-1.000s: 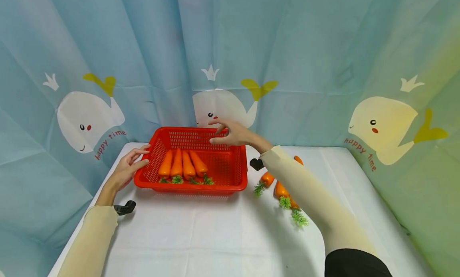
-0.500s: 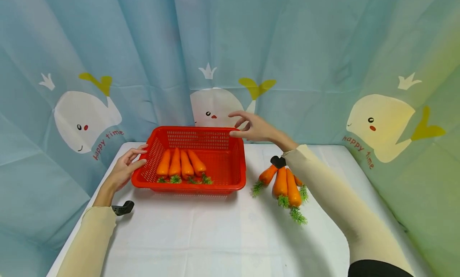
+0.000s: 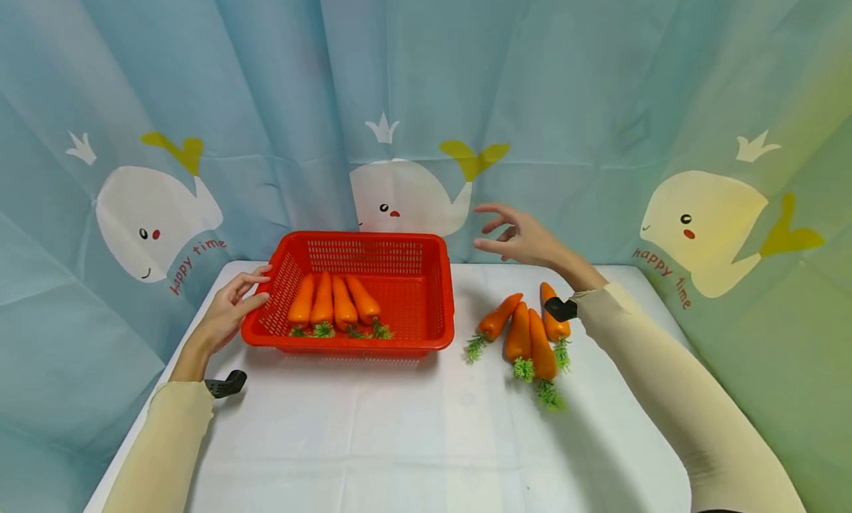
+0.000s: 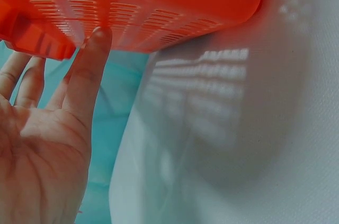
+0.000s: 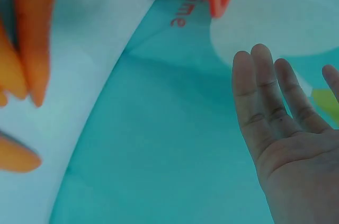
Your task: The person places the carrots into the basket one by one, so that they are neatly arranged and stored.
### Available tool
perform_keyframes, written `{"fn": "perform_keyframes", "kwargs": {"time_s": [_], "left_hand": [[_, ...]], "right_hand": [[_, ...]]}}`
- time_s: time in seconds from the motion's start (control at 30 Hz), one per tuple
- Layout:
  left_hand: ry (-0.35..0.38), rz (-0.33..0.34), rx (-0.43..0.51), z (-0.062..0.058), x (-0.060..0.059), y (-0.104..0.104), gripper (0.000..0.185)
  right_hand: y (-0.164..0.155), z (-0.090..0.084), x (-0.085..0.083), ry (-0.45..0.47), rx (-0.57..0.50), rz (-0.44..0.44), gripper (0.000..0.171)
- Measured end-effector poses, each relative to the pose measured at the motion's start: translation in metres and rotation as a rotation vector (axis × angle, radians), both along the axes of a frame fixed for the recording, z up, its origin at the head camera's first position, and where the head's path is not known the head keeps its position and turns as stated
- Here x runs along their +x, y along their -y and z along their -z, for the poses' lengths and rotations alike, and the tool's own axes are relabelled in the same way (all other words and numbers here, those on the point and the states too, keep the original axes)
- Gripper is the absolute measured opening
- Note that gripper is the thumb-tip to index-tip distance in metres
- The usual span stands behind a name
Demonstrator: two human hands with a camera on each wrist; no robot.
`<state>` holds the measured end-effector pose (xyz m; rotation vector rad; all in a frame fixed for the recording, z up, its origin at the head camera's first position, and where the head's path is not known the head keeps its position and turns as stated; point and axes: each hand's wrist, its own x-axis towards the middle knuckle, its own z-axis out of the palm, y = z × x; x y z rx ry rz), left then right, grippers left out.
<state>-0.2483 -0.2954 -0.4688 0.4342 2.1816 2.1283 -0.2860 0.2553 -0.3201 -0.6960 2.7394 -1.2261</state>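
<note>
A red perforated plastic basket (image 3: 406,343) stands at the table's back left, with several orange carrots (image 3: 322,303) side by side in its left half. My left hand (image 3: 225,312) rests against the basket's left rim. In the left wrist view the left hand (image 4: 50,134) has extended fingers, and a fingertip touches the slotted wall. My right hand (image 3: 522,236) hovers in the air right of the basket, fingers spread and loosely bent, holding nothing. Below it, several more carrots (image 3: 519,332) with green leafy tops lie fanned out on the table. The right wrist view shows the bare palm (image 5: 307,166).
A white cloth covers the table (image 3: 373,439). Behind and beside it hangs a blue curtain (image 3: 572,92) printed with whales. Black wrist-camera mounts (image 3: 228,384) stick out from both wrists.
My right hand has moved right, from above the basket to above the loose carrots, bringing those into fuller view. The left hand has stayed at the basket's rim.
</note>
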Motion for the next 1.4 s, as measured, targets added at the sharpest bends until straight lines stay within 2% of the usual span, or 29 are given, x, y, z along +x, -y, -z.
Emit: {"fn": "perform_keyframes", "kwargs": {"time_s": [0.3,0.8,1.1,1.4], "left_hand": [[-0.012,0.002,0.005,-0.003,-0.002,0.001,0.029],[-0.022,-0.023,-0.006,-0.002,-0.001,0.004,0.03],[-0.013,0.005,0.035,-0.004,0.002,0.005,0.031],[-0.032,0.004,0.011,-0.003,0.0,0.001,0.031]], "right_hand": [[-0.044,0.01,0.012,0.037,-0.037,0.071,0.065],[-0.109,0.056,0.028,0.104,-0.076,0.172,0.071],[-0.131,0.087,0.033,0.155,-0.076,0.209,0.072],[-0.142,0.11,0.039,0.213,-0.055,0.232,0.074]]}}
